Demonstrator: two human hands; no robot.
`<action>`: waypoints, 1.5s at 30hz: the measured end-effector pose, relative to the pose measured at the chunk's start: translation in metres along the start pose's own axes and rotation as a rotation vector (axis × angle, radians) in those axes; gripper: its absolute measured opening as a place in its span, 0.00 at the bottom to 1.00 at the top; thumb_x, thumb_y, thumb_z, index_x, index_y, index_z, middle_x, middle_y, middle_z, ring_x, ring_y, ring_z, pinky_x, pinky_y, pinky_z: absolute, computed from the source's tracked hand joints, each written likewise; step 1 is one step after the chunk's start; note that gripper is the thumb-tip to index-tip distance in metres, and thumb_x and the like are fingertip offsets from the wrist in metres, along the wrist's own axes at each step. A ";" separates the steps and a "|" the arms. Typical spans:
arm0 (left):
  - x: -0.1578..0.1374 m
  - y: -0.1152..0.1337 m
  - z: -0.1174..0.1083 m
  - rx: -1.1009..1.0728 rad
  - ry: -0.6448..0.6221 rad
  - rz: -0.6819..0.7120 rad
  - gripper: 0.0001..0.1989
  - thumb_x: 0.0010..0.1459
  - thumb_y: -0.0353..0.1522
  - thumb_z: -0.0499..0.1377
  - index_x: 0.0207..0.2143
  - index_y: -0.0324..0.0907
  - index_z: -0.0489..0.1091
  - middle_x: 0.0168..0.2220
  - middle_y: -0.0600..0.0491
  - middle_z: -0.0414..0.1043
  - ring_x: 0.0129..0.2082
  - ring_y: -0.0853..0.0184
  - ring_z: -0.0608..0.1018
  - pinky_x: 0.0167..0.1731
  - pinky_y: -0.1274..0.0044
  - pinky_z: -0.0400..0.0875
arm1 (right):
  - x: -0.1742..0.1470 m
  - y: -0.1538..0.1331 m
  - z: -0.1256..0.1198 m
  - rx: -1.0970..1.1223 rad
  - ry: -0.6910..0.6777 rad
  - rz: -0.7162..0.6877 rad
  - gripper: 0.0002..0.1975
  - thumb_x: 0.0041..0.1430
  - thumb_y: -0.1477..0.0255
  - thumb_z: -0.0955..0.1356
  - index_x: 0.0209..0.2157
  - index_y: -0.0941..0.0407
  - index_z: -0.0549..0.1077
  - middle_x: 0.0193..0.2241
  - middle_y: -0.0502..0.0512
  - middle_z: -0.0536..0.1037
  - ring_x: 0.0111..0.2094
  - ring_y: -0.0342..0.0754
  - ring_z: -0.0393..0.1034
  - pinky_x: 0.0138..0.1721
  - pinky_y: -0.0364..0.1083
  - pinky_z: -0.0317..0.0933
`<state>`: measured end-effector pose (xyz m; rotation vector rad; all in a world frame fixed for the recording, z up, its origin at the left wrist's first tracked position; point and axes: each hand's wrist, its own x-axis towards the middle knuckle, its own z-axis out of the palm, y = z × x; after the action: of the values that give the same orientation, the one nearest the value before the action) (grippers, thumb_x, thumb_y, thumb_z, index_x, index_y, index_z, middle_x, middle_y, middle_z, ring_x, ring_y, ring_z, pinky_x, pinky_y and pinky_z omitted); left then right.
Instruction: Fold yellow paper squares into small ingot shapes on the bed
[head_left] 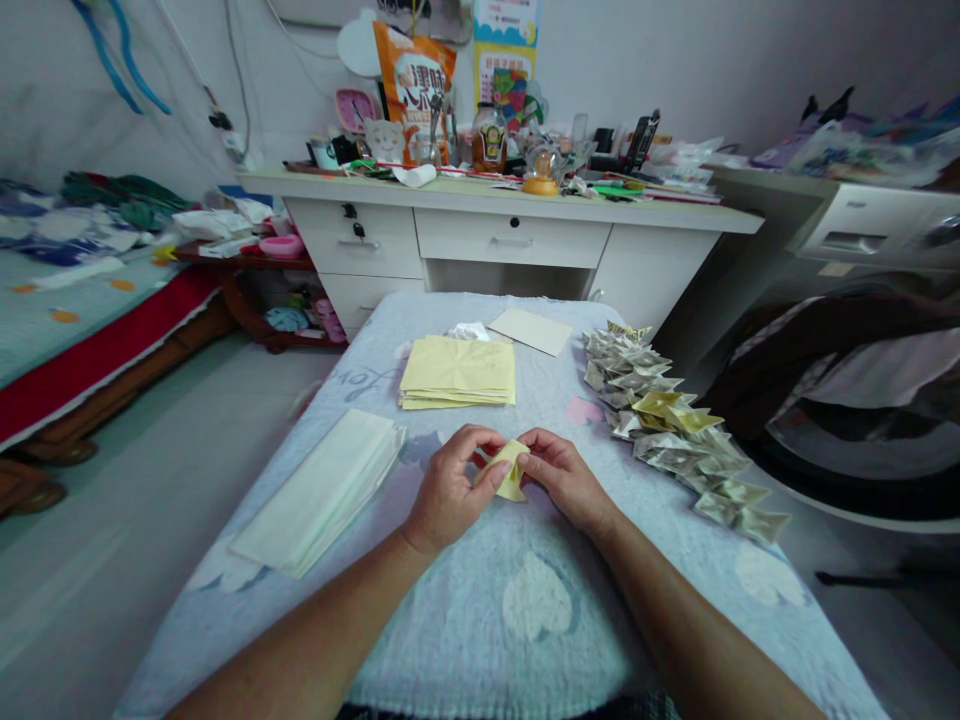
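Observation:
Between my hands, above the cloth-covered table, is a small piece of folded yellow paper (513, 484). My left hand (459, 482) pinches its left side with thumb and fingers. On the other side, my right hand (564, 474) grips the paper's right edge, thumb in front. Just beyond them lies a stack of yellow paper sheets (459, 370). A pile of long pale folded sheets (322, 490) rests to the left. Rows of folded paper pieces (667, 420), mostly greyish with a few yellow ones, stand along the right side.
A pale card (531, 331) and a crumpled white tissue (469, 331) lie at the table's far end. Behind stands a white desk (517, 238) crowded with jars and packets. A front-loading washing machine (877, 225) is at right, a bed (90, 320) at left.

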<state>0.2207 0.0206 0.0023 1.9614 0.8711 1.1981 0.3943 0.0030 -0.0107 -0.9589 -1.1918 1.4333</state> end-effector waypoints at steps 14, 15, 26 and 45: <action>0.000 0.004 -0.002 0.120 -0.032 0.165 0.09 0.54 0.26 0.59 0.39 0.42 0.66 0.37 0.51 0.69 0.36 0.68 0.72 0.38 0.75 0.69 | -0.001 -0.003 0.003 -0.019 0.005 0.000 0.11 0.52 0.65 0.71 0.32 0.57 0.70 0.24 0.49 0.72 0.25 0.42 0.64 0.30 0.42 0.60; 0.000 0.004 -0.002 0.121 -0.029 0.171 0.09 0.54 0.26 0.59 0.39 0.42 0.66 0.37 0.51 0.69 0.37 0.68 0.72 0.38 0.75 0.69 | -0.001 -0.004 0.003 -0.020 0.008 0.000 0.11 0.52 0.65 0.71 0.32 0.57 0.70 0.24 0.49 0.72 0.25 0.42 0.64 0.31 0.42 0.60; 0.002 0.005 -0.001 0.143 0.008 0.237 0.08 0.54 0.26 0.60 0.36 0.42 0.65 0.36 0.51 0.70 0.40 0.66 0.72 0.41 0.73 0.68 | -0.002 -0.007 0.005 0.000 0.016 -0.005 0.11 0.51 0.65 0.71 0.32 0.57 0.71 0.25 0.49 0.73 0.27 0.42 0.66 0.32 0.43 0.60; 0.001 0.008 -0.001 0.150 -0.013 0.196 0.08 0.53 0.27 0.60 0.36 0.43 0.66 0.37 0.51 0.70 0.41 0.64 0.72 0.42 0.71 0.67 | -0.001 -0.005 0.003 0.022 0.038 -0.011 0.07 0.50 0.70 0.71 0.31 0.57 0.71 0.29 0.50 0.75 0.29 0.43 0.67 0.34 0.43 0.60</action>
<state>0.2215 0.0178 0.0096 2.2156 0.7959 1.2594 0.3923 0.0015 -0.0048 -0.9589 -1.1490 1.4106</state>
